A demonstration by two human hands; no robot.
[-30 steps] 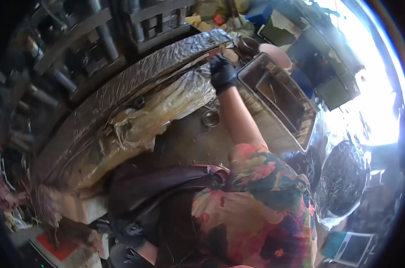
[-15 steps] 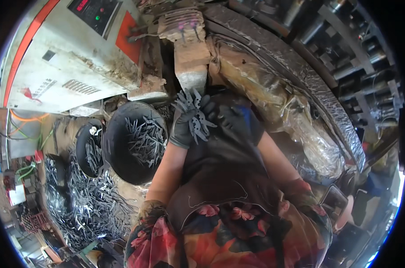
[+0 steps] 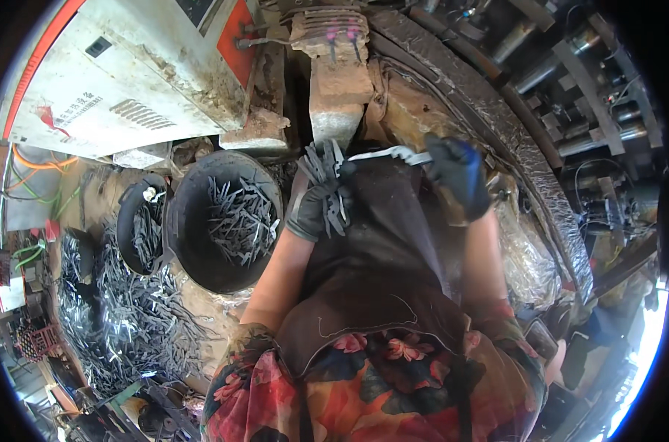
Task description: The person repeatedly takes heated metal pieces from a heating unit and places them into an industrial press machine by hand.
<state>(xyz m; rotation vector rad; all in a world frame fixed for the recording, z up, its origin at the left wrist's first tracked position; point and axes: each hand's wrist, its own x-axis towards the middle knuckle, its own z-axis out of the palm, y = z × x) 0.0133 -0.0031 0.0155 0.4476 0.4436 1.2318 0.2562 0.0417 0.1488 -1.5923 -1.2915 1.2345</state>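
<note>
My left hand (image 3: 312,210), in a dark glove, is closed around a bunch of flat, dark grey metal blanks (image 3: 321,163) with notched, jaw-like ends, held in front of the apron (image 3: 378,214). To the right, my gloved right hand (image 3: 460,175) is raised and blurred by motion. Its fingers are closed on one end of a long, thin metal piece (image 3: 397,153) with a wavy edge. The piece shines pale and points left, its far end close to the bunch.
Left of my left arm stands a round black tub (image 3: 178,236) with metal blanks inside. Beside it is a smaller black container (image 3: 126,236), and a heap of metal pieces (image 3: 139,317). A white-and-orange machine cabinet (image 3: 128,81) and a brick-like block (image 3: 340,85) stand ahead. Plastic sheeting (image 3: 530,258) lies right.
My right hand has moved from beside the bunch out to the right, and a long metal piece now shows in it. My left hand keeps the bunch. The view has shifted slightly.
</note>
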